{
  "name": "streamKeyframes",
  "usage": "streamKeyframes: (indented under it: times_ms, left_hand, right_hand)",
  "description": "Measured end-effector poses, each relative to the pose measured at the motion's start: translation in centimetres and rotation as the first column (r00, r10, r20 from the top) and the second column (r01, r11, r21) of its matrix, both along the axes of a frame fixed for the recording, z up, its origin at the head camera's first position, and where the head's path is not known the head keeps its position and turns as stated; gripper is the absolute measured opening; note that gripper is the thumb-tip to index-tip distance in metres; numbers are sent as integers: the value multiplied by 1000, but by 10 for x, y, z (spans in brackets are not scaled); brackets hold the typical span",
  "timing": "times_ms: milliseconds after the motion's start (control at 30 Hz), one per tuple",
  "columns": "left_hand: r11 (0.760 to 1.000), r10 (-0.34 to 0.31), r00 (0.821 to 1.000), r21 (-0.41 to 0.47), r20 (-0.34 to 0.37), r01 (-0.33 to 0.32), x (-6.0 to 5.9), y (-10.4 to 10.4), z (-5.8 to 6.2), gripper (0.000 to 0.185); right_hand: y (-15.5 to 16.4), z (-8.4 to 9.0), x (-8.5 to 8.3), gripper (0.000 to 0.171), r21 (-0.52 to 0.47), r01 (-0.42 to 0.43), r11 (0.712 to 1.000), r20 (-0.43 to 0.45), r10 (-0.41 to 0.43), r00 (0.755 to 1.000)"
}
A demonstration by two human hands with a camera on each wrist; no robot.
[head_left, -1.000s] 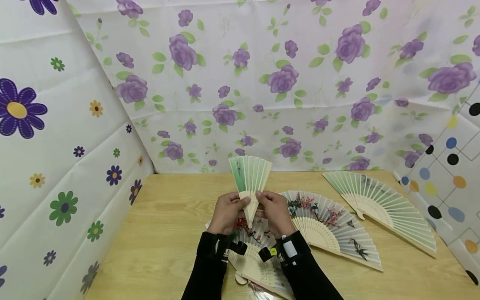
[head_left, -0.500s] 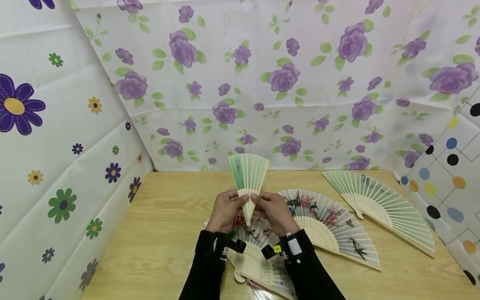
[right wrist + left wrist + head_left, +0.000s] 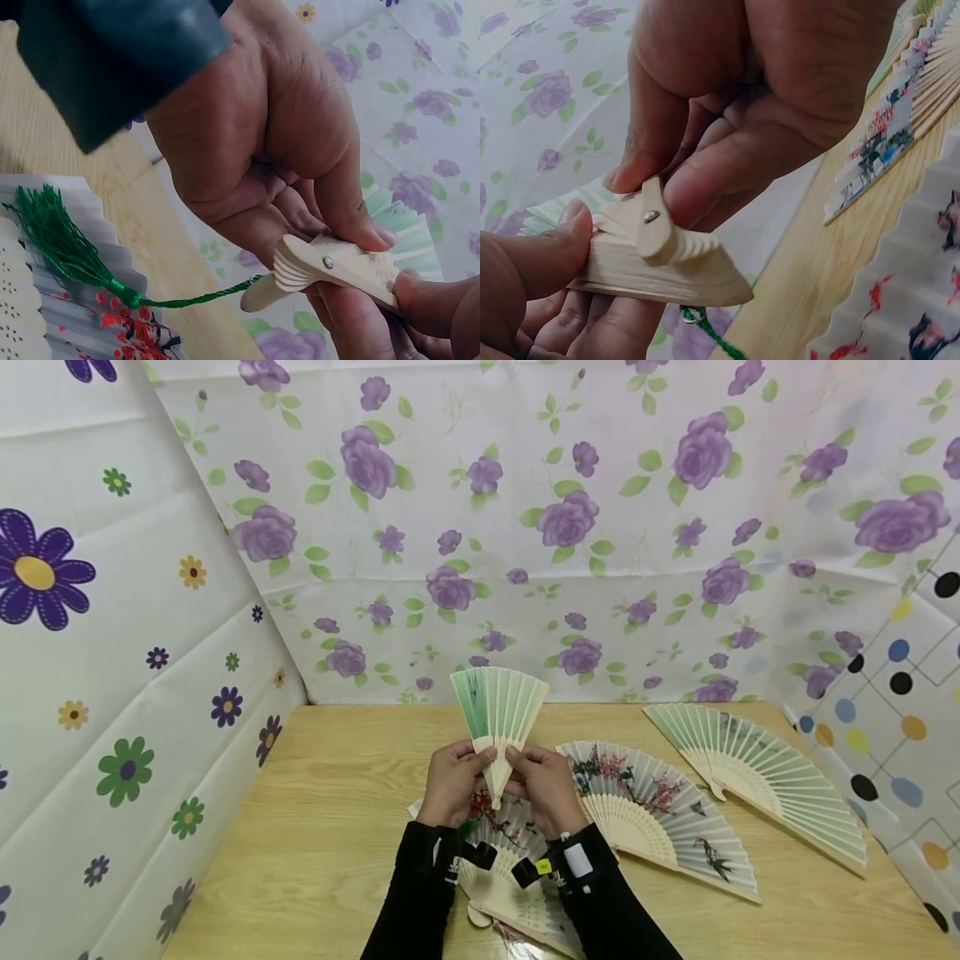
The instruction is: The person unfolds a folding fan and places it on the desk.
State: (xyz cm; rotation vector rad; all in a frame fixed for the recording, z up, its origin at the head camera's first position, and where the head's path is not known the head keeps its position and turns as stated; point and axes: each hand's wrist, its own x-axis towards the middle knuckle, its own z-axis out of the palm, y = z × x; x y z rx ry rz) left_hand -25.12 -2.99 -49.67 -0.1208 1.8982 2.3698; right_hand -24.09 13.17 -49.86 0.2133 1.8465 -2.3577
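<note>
Both hands hold a partly spread green folding fan (image 3: pixel 501 706) upright above the table. On its left side the left hand (image 3: pixel 452 783) pinches the pale wooden ribs between thumb and fingers. The right hand (image 3: pixel 551 785) pinches the ribs on the other side, its thumb close to the left thumb. A metal rivet shows at the fan's narrow end in both wrist views. From that end hangs a green tassel (image 3: pixel 64 240) on a cord, in the right wrist view. Under the forearms lies an open fan with red blossoms (image 3: pixel 510 885), partly hidden by the sleeves.
To the right, a spread fan with pink blossoms and a bird (image 3: pixel 667 814) lies on the wooden table (image 3: pixel 322 827). Farther right is another spread green fan (image 3: pixel 765 777). Flower-print cloth (image 3: pixel 510 527) rises behind the table, with patterned cloth at both sides.
The held fan narrowed slightly, then spread a little wider again. The right hand shifted slightly left, then back right. The fans on the table stay where they were.
</note>
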Motion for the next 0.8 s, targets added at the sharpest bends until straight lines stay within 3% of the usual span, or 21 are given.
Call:
streamKeyframes:
  times_ms: [333,800]
  left_hand:
    - [1000,15,1000,-12,6,-15,0,1,1,28]
    - [998,46,999,32,6,-46,0,-1,1,31]
  right_hand:
    - [3,3,2,28,15,-29,999,-4,29,1000]
    - [1,5,2,33,-16,10,1000,-4,-10,1000]
